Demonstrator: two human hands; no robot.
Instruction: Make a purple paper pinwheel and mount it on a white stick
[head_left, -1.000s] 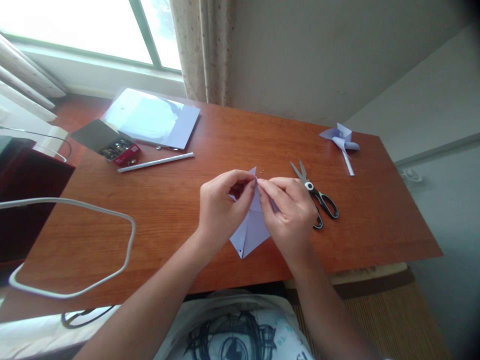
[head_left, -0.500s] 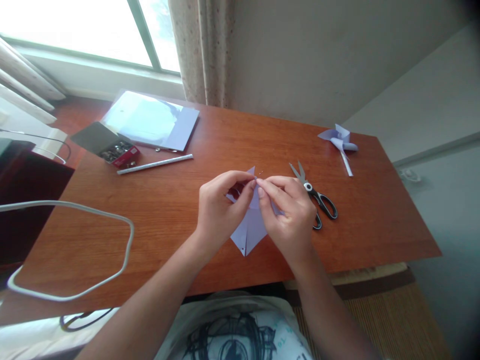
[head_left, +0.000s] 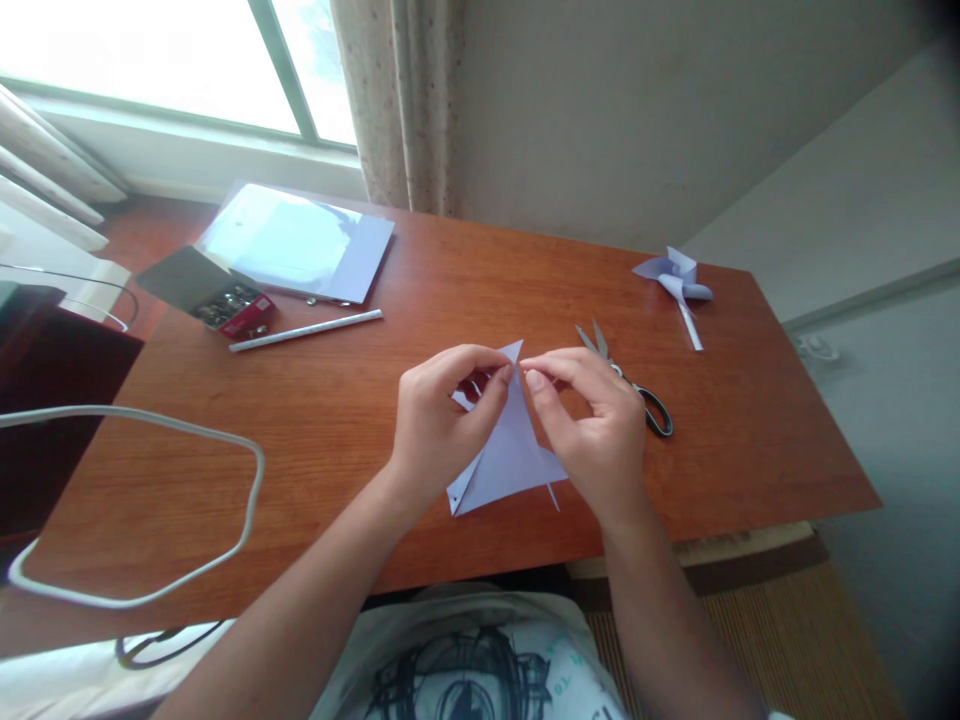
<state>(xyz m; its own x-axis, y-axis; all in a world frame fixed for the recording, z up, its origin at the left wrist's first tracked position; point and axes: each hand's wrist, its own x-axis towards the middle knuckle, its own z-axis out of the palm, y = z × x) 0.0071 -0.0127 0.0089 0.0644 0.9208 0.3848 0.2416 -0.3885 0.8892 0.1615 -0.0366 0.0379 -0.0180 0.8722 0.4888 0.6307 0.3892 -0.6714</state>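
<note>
A lavender sheet of paper (head_left: 502, 455) with cut slits and small punched holes hangs over the table, tilted. My left hand (head_left: 450, 405) is closed in a pinch at the paper's upper part, thumb against index finger. Just right of those fingertips, my right hand (head_left: 592, 420) is also closed in a pinch. Whatever it holds, if anything, is too small to make out. Behind the right hand lie scissors (head_left: 658, 412) with black handles, blades apart, partly covered by the hand.
A lavender paper pinwheel (head_left: 679, 275) lies at the table's back right. To the left are a white paper stick (head_left: 307, 331), an open box of small metal fasteners (head_left: 232, 305) and a clear folder of paper (head_left: 292, 235). A white cable (head_left: 255, 500) loops over the table's left side.
My right fingertips have drawn slightly away from the left ones. The paper has swung round, its lower corner moving left. The left hand keeps its pinch.
</note>
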